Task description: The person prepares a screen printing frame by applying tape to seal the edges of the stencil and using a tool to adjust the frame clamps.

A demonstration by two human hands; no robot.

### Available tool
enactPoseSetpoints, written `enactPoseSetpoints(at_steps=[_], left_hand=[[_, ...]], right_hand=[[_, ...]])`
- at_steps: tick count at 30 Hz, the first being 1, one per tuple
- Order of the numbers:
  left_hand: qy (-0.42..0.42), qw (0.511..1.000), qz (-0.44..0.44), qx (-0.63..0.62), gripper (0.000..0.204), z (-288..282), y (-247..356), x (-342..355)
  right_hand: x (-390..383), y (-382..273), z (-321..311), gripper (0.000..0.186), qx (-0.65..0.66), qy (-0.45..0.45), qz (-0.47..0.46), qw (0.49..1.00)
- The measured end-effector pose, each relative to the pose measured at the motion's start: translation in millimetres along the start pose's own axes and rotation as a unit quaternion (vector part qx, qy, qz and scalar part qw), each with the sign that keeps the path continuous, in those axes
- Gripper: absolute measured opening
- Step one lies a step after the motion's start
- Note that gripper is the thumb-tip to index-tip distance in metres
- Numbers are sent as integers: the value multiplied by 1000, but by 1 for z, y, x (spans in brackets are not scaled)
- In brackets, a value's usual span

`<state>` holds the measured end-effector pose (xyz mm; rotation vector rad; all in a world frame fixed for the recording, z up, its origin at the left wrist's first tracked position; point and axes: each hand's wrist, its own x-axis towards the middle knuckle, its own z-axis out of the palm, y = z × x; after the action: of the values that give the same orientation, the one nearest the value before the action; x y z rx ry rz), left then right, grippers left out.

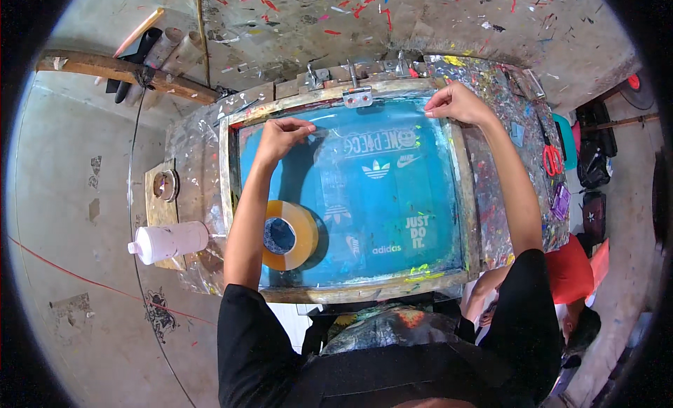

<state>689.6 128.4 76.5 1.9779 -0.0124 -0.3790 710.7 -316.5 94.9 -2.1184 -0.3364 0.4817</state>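
A wooden-framed printing screen with blue mesh lies in front of me, showing pale logo and lettering stencils. Along its far side stretches a strip of clear tape, faint and glossy. My left hand pinches its left end, casting a shadow on the mesh. My right hand pinches the other end near the far right corner. Whether the strip's middle touches the mesh, I cannot tell. A large roll of yellowish tape lies flat on the mesh's near left part, beside my left forearm.
Metal hinge clamps hold the screen's far edge. Left of it are a white squeeze bottle and a small round tin. Red-handled scissors lie on the paint-spattered table at right. Another person in red is low at the right.
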Motion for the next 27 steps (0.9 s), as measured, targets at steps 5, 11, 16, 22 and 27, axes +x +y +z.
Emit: enactPoseSetpoints(at_steps=[5, 11, 16, 22, 27], left_hand=[[-18, 1000, -24, 5, 16, -3, -4, 5], [-26, 999, 9, 43, 18, -6, -18, 10], [5, 998, 45, 50, 23, -2, -25, 14], [1, 999, 32, 14, 31, -5, -24, 18], [10, 999, 42, 21, 31, -5, -35, 23]], right_hand=[[9, -1, -1, 23, -29, -2, -3, 1000], [16, -5, 5, 23, -71, 24, 18, 997], [16, -6, 5, 25, -75, 36, 24, 996], [15, -6, 7, 26, -79, 37, 26, 996], [13, -12, 15, 25, -130, 59, 9, 990]])
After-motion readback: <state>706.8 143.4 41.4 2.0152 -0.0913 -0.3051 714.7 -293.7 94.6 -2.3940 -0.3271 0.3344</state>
